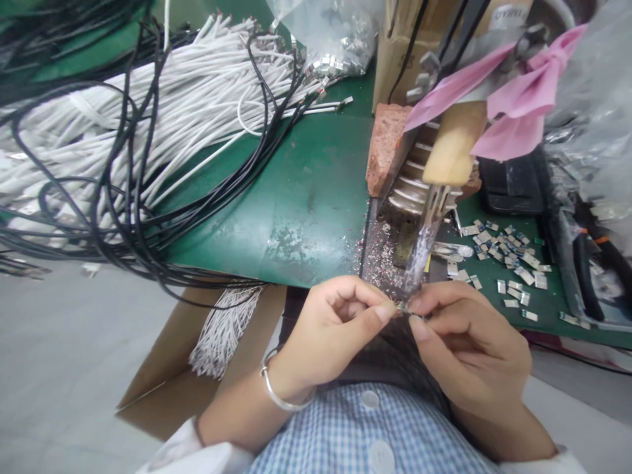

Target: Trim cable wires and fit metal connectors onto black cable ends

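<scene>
My left hand (340, 329) is closed, its thumb and forefinger pinching the reddish ends of thin wires (397, 305). Opposite it, my right hand (474, 342) pinches a tiny greyish connector (403, 307) that meets these wires; the fingers cover most of both pieces. Just above the fingertips is the tip of a soldering iron (419, 257), fixed pointing down, with a yellowish handle (454, 145) and a pink cloth strip (528, 99) tied on. Several small metal connectors (513, 247) lie scattered right of the iron.
White cables (197, 99) are heaped at the left, with black cables (133, 151) looped across them. A brick (388, 145) stands beside the iron's coil holder (412, 178). Solder specks dot the green table (316, 178). Below its edge, a cardboard box (168, 388) holds white cables. Pliers (587, 263) lie right.
</scene>
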The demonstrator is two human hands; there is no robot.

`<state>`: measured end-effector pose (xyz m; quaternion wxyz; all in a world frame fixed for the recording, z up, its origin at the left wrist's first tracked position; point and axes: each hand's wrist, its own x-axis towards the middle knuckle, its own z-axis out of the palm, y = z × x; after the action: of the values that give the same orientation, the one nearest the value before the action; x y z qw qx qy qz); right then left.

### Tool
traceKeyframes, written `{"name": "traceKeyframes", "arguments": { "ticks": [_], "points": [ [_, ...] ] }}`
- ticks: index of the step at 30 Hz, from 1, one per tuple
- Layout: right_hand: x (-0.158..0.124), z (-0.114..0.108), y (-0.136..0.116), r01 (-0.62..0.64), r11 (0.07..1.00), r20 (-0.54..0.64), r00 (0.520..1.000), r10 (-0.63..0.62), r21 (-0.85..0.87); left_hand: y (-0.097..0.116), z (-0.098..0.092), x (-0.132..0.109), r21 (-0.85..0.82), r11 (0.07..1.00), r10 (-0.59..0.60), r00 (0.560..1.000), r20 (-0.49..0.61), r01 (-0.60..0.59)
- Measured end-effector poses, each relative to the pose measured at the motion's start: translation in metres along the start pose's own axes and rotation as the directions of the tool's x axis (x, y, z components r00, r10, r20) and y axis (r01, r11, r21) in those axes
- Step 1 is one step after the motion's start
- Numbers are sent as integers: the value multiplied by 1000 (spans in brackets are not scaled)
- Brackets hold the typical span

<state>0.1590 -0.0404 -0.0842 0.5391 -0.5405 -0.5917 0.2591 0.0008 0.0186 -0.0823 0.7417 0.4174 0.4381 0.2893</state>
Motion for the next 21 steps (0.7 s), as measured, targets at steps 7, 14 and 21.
{"name": "traceKeyframes", "arguments": {
  "ticks": [7,14,21],
  "points": [
    [-2,-7,4,11,999,62,998,-13,35,-1,-3,1,10,1000,1,1000,4,-2],
    [-13,-7,3,107,993,61,993,-103,-53,-3,-5,-4,7,999,39,998,49,-40],
    [-12,-10,2,136,983,79,989,-127,-120,-6,-7,-9,43,998,49,995,85,-53]
  ]
}}
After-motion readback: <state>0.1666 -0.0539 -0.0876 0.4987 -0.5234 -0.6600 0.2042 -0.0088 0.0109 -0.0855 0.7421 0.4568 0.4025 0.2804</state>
